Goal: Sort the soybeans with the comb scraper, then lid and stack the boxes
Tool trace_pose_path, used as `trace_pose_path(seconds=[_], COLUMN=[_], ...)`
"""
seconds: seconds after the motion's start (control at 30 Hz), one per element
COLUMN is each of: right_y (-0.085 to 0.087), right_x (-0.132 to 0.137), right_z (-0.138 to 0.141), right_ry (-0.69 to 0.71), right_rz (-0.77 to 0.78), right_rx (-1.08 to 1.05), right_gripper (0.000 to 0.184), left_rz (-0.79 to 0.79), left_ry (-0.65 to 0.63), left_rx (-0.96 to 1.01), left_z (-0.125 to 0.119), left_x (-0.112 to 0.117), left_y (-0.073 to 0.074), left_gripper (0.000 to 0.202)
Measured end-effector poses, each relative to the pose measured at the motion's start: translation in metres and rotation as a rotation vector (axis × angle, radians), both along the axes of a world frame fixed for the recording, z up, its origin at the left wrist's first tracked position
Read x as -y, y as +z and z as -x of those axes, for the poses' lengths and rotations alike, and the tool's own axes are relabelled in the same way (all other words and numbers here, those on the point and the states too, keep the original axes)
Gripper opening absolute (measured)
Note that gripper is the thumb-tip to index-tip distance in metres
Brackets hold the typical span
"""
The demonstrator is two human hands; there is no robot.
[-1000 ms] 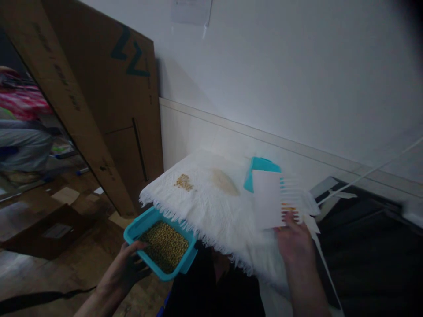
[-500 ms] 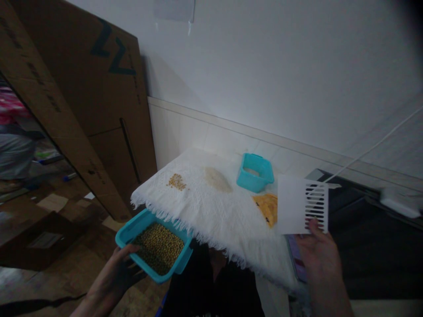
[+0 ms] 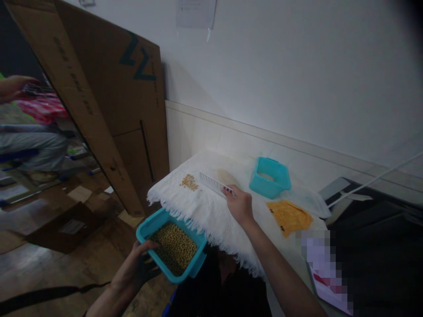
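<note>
My left hand [image 3: 137, 266] grips the near-left rim of a turquoise plastic tub [image 3: 167, 272], with the thumb over the edge. Yellowish round beans [image 3: 178, 246] fill part of it. The tub is held against the fringed edge of a white cloth [image 3: 228, 229]. In my right hand [image 3: 240, 206] is a flat white slotted plastic plate [image 3: 211, 182], tilted almost edge-on above the cloth. Just left of its far end lies a small scatter of yellow beans [image 3: 189, 181]. Behind the plate, partly hidden, is a pale heap of fine grains [image 3: 228, 176].
A second turquoise tub [image 3: 269, 187] with something pale inside stands at the back right. An orange cloth [image 3: 291, 218] lies before it. A tall cardboard box [image 3: 128, 114] rises on the left, a white wall [image 3: 280, 79] behind. Another person's hand [image 3: 15, 88] shows far left.
My right hand has swung left across the cloth with the slotted plate, turning it from face-on to nearly edge-on beside the scattered beans. My left hand keeps the bean tub at the cloth's edge.
</note>
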State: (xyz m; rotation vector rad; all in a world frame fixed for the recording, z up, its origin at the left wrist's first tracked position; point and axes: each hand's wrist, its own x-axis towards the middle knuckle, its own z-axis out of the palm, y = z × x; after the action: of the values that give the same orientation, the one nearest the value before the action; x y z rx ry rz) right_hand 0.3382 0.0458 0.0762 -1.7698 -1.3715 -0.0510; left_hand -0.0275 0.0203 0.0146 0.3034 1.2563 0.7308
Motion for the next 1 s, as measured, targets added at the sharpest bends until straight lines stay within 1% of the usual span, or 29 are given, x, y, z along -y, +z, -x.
trace_pose_path(seconds=[0.1, 0.2, 0.3, 0.4, 0.53, 0.6, 0.7, 0.8, 0.9, 1.0], right_y=[-0.007, -0.010, -0.010, -0.008, -0.006, -0.006, -0.006, -0.007, -0.007, -0.006], right_x=[-0.006, -0.002, 0.006, 0.012, 0.017, 0.019, 0.022, 0.023, 0.026, 0.032], right_z=[0.003, 0.002, 0.002, 0.002, 0.003, 0.004, 0.003, 0.001, -0.001, 0.002], right_ry=[0.018, 0.066, 0.109, 0.138, 0.136, 0.144, 0.137, 0.093, 0.065, 0.075], right_rz=[0.031, 0.009, -0.013, -0.038, -0.051, -0.042, -0.052, -0.076, -0.081, -0.084], right_rx=[0.053, 0.035, -0.008, -0.045, -0.078, -0.089, -0.096, -0.083, -0.056, -0.053], right_gripper=[0.020, 0.025, 0.033, 0.039, 0.043, 0.045, 0.049, 0.054, 0.054, 0.054], left_rz=[-0.054, -0.052, -0.046, -0.069, -0.082, -0.080, -0.079, -0.083, -0.075, -0.069], left_ry=[-0.013, 0.000, -0.007, -0.005, 0.004, -0.008, -0.022, -0.009, -0.004, 0.003], left_rx=[-0.029, -0.067, -0.076, -0.061, -0.064, -0.069, -0.068, -0.056, -0.054, -0.054], left_z=[-0.003, -0.007, -0.009, -0.008, -0.007, -0.007, -0.007, -0.008, -0.008, -0.008], left_x=[0.002, 0.004, 0.005, 0.006, 0.006, 0.006, 0.007, 0.008, 0.008, 0.008], left_y=[-0.001, 0.004, 0.009, 0.006, -0.002, -0.003, 0.000, 0.004, 0.007, 0.007], left_gripper=[0.068, 0.064, 0.062, 0.066, 0.070, 0.070, 0.064, 0.065, 0.065, 0.064])
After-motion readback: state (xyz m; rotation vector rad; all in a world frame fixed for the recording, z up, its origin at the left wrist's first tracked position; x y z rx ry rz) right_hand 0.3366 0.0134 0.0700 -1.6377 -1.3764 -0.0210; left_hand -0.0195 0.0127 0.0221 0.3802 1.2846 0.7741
